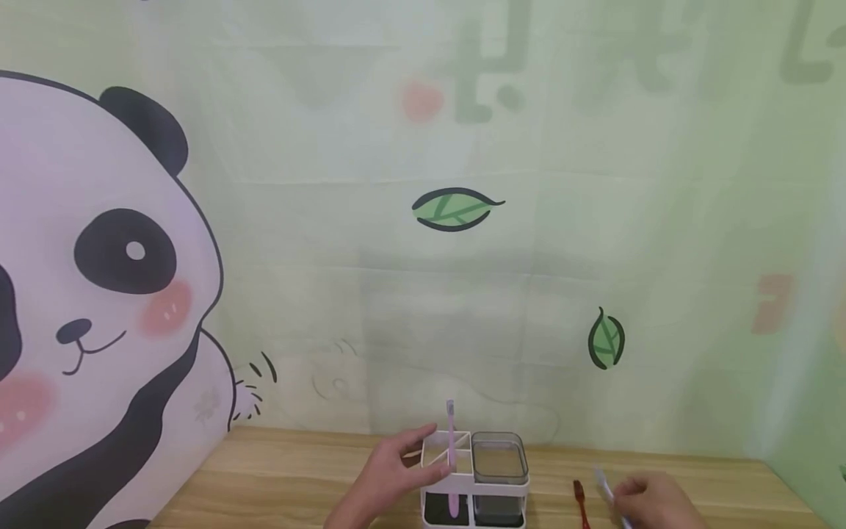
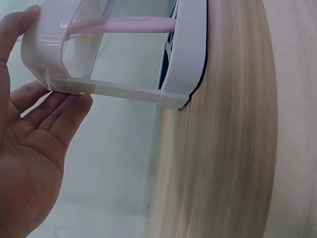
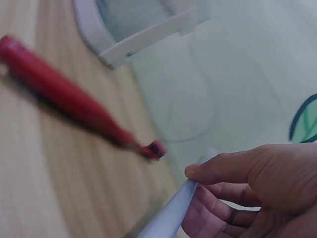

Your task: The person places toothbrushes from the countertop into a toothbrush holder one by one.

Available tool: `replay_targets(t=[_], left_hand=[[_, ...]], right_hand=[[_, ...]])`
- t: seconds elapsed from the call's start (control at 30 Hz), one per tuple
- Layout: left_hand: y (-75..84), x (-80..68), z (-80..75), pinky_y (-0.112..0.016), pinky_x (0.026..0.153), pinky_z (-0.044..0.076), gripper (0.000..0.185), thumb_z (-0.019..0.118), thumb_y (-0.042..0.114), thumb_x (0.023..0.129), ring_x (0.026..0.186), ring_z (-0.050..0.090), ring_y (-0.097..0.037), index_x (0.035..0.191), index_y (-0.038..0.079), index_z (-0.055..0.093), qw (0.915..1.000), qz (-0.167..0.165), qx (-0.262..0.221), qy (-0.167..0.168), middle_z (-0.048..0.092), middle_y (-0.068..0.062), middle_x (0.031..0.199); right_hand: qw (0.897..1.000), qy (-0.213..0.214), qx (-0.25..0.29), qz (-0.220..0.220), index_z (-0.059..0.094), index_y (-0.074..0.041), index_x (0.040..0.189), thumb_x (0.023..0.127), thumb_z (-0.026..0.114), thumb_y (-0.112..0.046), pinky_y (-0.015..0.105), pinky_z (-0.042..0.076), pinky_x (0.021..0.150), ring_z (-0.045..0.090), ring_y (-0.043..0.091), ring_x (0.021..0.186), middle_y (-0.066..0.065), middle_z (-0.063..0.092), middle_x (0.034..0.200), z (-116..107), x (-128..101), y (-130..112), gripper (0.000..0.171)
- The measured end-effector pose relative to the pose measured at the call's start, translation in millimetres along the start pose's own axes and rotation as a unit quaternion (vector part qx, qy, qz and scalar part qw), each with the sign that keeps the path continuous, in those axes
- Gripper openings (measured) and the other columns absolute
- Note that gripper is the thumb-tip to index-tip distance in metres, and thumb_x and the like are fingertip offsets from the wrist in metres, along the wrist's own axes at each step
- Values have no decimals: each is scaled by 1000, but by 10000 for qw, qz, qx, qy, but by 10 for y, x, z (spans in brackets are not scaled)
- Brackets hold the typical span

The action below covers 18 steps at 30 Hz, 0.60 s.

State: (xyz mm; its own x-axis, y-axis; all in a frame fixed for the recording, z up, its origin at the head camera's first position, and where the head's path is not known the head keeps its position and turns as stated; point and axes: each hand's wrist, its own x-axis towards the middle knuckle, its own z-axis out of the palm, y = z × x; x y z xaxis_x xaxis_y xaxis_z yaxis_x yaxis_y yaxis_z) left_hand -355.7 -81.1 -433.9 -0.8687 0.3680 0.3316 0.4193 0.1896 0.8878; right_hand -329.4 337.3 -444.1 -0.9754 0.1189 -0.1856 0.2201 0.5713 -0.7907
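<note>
My left hand [image 1: 390,474] grips the top left corner of a white toothbrush holder [image 1: 476,488], thumb on the near side and fingers on the far side. A pink toothbrush [image 1: 452,433] stands upright in one of the holder's left compartments, bristles up. Over on the right, my right hand [image 1: 654,501] pinches a pale bluish-white toothbrush [image 3: 171,210] between thumb and fingers; its head points away from me in the head view. A red toothbrush [image 3: 64,94] lies on the table between the holder and my right hand.
In the holder's right side sits a clear grey-rimmed cup [image 1: 500,479]. The wood-grain table [image 1: 297,459] meets a pale green curtain [image 1: 297,220] at its back edge. A panda and leaves are printed on the curtain.
</note>
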Motion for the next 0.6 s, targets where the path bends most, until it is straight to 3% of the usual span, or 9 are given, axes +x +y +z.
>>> replay_targets(t=[0.3, 0.6], left_hand=[[-3, 3, -1, -54, 105, 54, 68, 83, 26, 94, 129, 60, -46, 148, -4, 57, 9999, 124, 1, -12, 56, -27, 150], [22, -15, 5, -55, 105, 53, 68, 84, 26, 93, 128, 61, -47, 148, -5, 58, 9999, 162, -28, 5, 56, -28, 149]], right_hand=[[9924, 612, 336, -1009, 69, 10, 107, 99, 71, -5, 44, 64, 72, 71, 30, 80, 10, 72, 92, -120, -180, -246, 18], [9876, 682, 410, -1356, 69, 7, 107, 102, 70, -10, 48, 65, 79, 76, 31, 86, 8, 74, 93, -266, -320, -481, 18]])
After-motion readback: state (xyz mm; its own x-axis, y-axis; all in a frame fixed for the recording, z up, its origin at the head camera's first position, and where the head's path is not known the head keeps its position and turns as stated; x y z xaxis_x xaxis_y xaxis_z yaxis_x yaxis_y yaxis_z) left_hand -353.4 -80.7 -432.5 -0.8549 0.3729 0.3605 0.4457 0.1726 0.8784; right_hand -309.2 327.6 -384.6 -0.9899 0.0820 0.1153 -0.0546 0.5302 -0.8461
